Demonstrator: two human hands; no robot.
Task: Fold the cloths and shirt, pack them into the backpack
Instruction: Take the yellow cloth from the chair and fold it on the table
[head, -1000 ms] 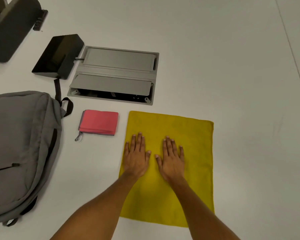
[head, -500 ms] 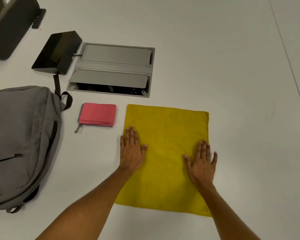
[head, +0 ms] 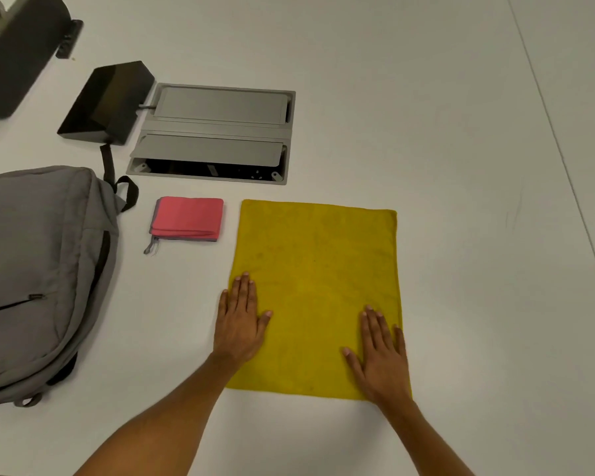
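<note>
A yellow cloth lies spread flat on the white table in front of me. My left hand presses flat on its left edge, fingers straight. My right hand presses flat near its lower right corner, fingers straight too. A pink cloth, folded into a small rectangle, lies just left of the yellow one. The grey backpack lies flat at the left side of the table, its zips shut as far as I can see. No shirt is in view.
A grey cable hatch is set into the table behind the cloths, its front flap ajar. A black box sits left of the hatch. A dark object fills the far left corner. A table seam runs along the right.
Both hands slid apart from the cloth's middle, the left toward the left edge and the right toward the lower right corner, smoothing the yellow cloth.
</note>
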